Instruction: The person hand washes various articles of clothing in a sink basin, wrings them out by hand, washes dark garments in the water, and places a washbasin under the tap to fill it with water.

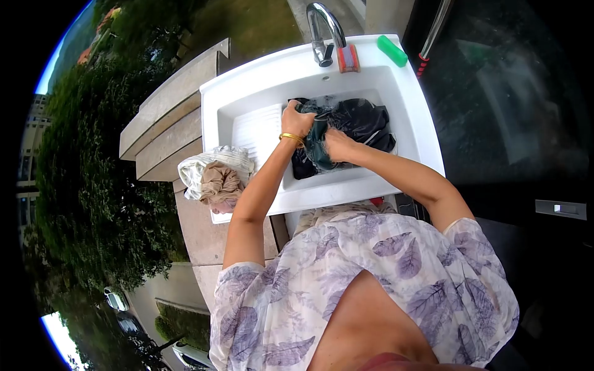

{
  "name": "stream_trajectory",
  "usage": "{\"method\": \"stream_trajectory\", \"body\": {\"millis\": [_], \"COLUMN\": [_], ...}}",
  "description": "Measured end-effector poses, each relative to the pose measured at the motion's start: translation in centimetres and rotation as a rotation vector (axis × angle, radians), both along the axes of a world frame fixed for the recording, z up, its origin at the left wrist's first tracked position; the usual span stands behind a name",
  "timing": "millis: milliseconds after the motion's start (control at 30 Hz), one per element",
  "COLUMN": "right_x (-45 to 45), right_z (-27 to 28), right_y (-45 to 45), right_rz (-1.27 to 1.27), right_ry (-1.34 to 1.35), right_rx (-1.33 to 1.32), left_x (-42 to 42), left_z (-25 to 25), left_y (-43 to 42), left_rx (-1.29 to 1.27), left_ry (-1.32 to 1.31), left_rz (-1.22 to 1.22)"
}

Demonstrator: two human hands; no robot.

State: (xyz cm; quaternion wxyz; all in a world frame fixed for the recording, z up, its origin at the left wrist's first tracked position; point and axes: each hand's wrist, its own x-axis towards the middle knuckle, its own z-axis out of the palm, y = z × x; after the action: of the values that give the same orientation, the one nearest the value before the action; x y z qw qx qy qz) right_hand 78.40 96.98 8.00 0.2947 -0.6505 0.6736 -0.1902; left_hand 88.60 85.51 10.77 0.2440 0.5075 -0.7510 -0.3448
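My left hand [298, 120], with a gold bangle at the wrist, is closed on a dark green wet garment [318, 137] in the basin. Just right of it, my right hand [338, 146] is also closed against the same cloth, its fingertips partly hidden in the folds. Black wet clothes [362, 119] lie in the water behind and to the right of my hands. The white laundry sink [416, 114] surrounds them, with a ribbed washboard [255, 131] moulded into its left side.
A chrome faucet [334, 28] rises at the back, beside a red-and-grey sponge [348, 58]. A green bottle-like object [392, 51] lies on the back right corner. White cloth [204, 166] and beige cloth [221, 180] are heaped on the front left rim. Dark glass [501, 111] stands right.
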Motion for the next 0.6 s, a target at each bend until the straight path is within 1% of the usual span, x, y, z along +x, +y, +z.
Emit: {"method": "stream_trajectory", "body": {"millis": [33,67,133,167,267,300,400,433,467,500,533,567,600], "right_x": [-0.1,0.1,0.3,-0.8,0.2,-0.5,-2.1,-1.6,-0.9,-0.1,1.2,1.5,1.4], "right_z": [-0.5,-1.1,-1.8,-2.0,1.7,2.1,3.8,5.1,4.4,3.1,4.2,5.6,5.5], "right_y": [0.0,0.0,0.2,0.3,2.3,2.6,3.0,3.0,2.6,2.1,2.1,3.0,2.9], "right_rz": [0.008,0.001,-0.013,0.13,-0.377,-0.368,-0.051,-0.108,-0.188,-0.261,-0.328,-0.301,-0.274], "right_ry": [0.002,-0.008,-0.023,-0.027,-1.14,-1.244,-1.905,-1.812,-1.546,-1.278,-1.01,-0.909,-1.034], "right_rx": [0.02,-0.075,-0.262,-0.211,0.053,0.161,0.183,0.216,0.14,0.066,-0.004,-0.042,0.041], "left_x": [-0.3,-0.3,-0.3,-0.2,0.8,1.0,1.7,1.6,1.4,1.3,1.2,1.1,1.0], "left_z": [-0.4,-0.7,-0.5,-0.3,0.4,0.7,1.7,2.1,2.4,2.6,2.9,3.4,3.9], "left_y": [0.6,1.1,1.7,2.3,2.5,2.4,2.5,2.7,2.9,3.3,3.4,3.5,3.5], "left_rx": [-0.059,-0.118,-0.155,-0.169,-0.224,-0.24,-0.26,-0.25,-0.241,-0.237,-0.218,-0.2,-0.181], "left_ry": [-0.023,-0.046,-0.011,0.003,0.076,0.086,0.1,0.093,0.086,0.022,-0.034,-0.09,-0.144], "left_rz": [0.036,0.072,0.091,0.099,0.078,0.06,0.045,0.056,0.064,0.065,0.053,0.041,0.028]}}
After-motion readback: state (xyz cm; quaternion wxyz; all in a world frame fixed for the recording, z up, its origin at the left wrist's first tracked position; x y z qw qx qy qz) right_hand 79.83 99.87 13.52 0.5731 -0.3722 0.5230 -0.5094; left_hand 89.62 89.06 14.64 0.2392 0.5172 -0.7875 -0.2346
